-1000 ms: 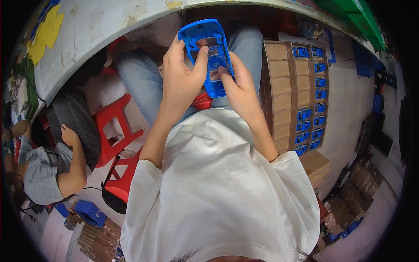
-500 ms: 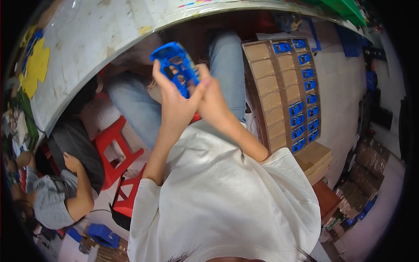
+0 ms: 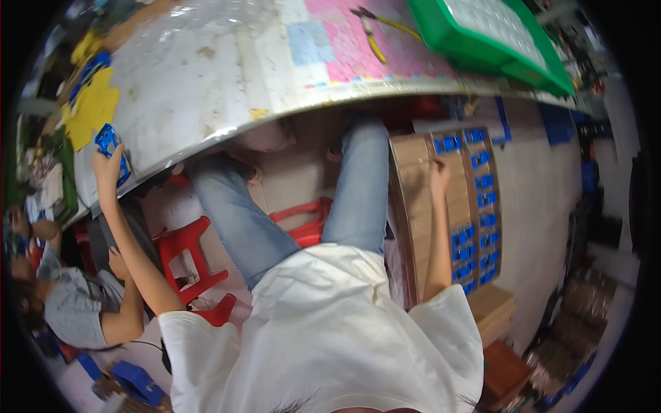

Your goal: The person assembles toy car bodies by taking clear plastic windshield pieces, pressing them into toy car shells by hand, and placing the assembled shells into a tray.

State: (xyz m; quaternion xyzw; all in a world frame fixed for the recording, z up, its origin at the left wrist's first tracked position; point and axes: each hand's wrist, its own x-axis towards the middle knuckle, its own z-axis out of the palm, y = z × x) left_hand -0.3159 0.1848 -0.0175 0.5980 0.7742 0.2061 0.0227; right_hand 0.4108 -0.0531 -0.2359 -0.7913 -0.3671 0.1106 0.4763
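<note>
My left hand (image 3: 109, 166) is closed around a blue plastic toy car shell (image 3: 110, 141), held out at far left over the table's near edge, next to a yellow sheet. My right hand (image 3: 440, 177) reaches over the compartmented cardboard tray (image 3: 416, 206) on my right. Its small, blurred fingers are just below a blue car shell (image 3: 447, 144) in the tray's upper part; I cannot make out whether they touch anything. More blue shells fill the tray's right column (image 3: 485, 199) and a lower stretch of the column beside it.
The white table (image 3: 206, 89) curves across the front. On it lie yellow-handled pliers (image 3: 375, 38) and a green bin (image 3: 482, 41). Red stools (image 3: 186, 258) stand below. A co-worker in a grey shirt (image 3: 86, 310) sits at left. Cardboard boxes (image 3: 492, 310) stand behind the tray.
My hands were together before me on a blue shell; they have parted. The left has carried the shell far left, and the right has moved over the tray. The view has tilted up toward the table.
</note>
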